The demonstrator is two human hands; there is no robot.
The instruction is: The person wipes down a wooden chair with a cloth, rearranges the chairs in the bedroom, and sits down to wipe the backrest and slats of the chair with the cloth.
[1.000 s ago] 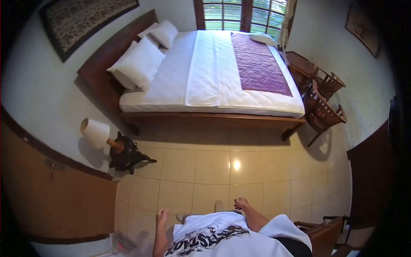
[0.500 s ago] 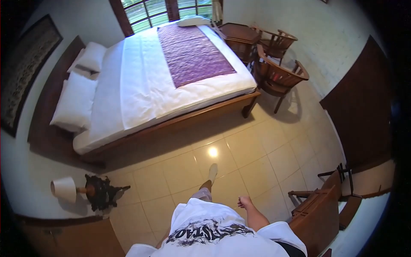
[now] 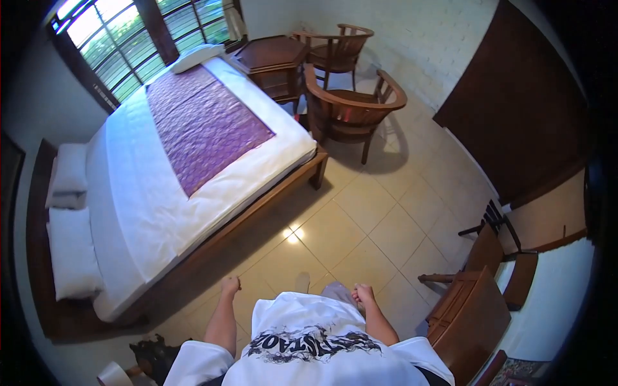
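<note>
My left hand (image 3: 230, 285) hangs at my left side, over the tiles near the long side of the bed (image 3: 154, 231). Its fingers are curled in, and no object shows in it. Out in front of my right hip is my right hand (image 3: 363, 294), closed in a loose fist with nothing visible in it. Neither hand touches any furniture. On the bed are a white sheet, a purple runner (image 3: 203, 122) and white pillows (image 3: 74, 254). One grey-socked foot (image 3: 302, 281) shows on the floor below my white shirt (image 3: 309, 321).
Beyond the bed's far corner stand a wooden table (image 3: 270, 53) and two curved-back chairs, the nearer chair (image 3: 351, 106) jutting toward the floor. A wooden desk (image 3: 467, 321) is close on my right. A lamp (image 3: 116, 374) sits low at left. Tiled floor (image 3: 367, 206) lies ahead.
My view has turned right and moved forward; the bed now lies further left and the chairs are nearer. My left hand has come into view. The right hand remains in a fist.
</note>
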